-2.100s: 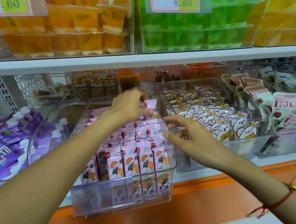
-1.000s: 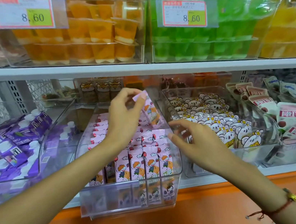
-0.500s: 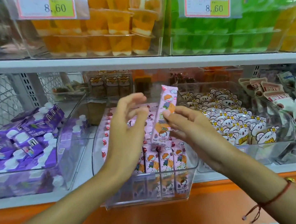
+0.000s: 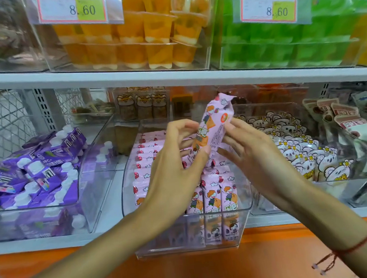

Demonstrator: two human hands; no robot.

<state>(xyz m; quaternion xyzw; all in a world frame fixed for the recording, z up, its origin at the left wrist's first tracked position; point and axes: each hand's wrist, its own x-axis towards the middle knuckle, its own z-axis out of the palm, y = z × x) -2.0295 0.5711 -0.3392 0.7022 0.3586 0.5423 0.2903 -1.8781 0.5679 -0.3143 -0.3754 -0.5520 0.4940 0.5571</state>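
I have the pink snack packet (image 4: pixel 214 130) tilted above its clear bin (image 4: pixel 192 246) on the shelf, left hand (image 4: pixel 176 163) and right hand (image 4: pixel 252 153) fingers both clamped on it.

Count: left hand (image 4: pixel 174 163) plus right hand (image 4: pixel 256 152) = 2. Lifted pink packet (image 4: pixel 214 130): 1. Price tags (image 4: pixel 72 7): 2. Shelves (image 4: pixel 169 77): 2. Front bins (image 4: pixel 192 245), lower level: 4.

light: bright, even | shadows: soft | blur: top-left corner, far edges | edges: wide-angle bowing
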